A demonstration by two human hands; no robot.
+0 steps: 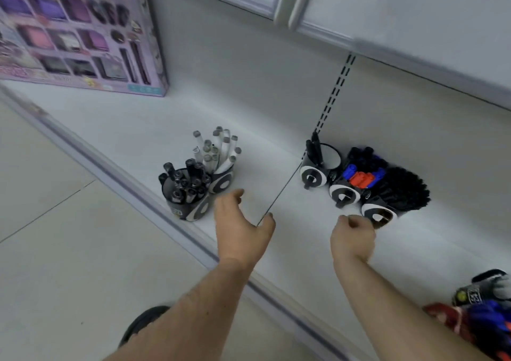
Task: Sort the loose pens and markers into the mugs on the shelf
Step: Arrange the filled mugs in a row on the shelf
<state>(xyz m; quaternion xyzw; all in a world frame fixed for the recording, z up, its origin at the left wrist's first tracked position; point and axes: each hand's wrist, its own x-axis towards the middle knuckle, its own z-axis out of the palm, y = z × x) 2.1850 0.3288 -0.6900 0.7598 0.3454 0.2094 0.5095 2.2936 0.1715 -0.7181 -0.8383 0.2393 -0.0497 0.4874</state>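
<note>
Five mugs: all stand on the white shelf (132,128), two at the left and three in a row at the right.
Left pair: the near mug (188,199) is packed with black markers; the one behind it (221,178), touching it, holds white pens with grey caps.
Right row: the far mug (320,167) holds only a few black pens; the middle mug (347,192) shows red and blue markers; the nearest mug (380,212) bristles with black pens.
Left hand: the left hand (240,222) hovers spread and relaxed over the shelf just right of the near left mug, holding nothing.
Right hand: the right hand (352,235) has its fingers curled near the nearest right mug; whether it pinches a pen there I cannot tell, as the view is blurred.
Step in hand: probably tidying or seating pens at that nearest right mug.
Next move: calls for finding loose pens, perhaps among the red and blue bundle (481,324) at the near right edge, and matching them to a mug by colour.
Writing: the purple boxed set (80,34) at far left and the small mug labels carry print too blurred to read.
</note>
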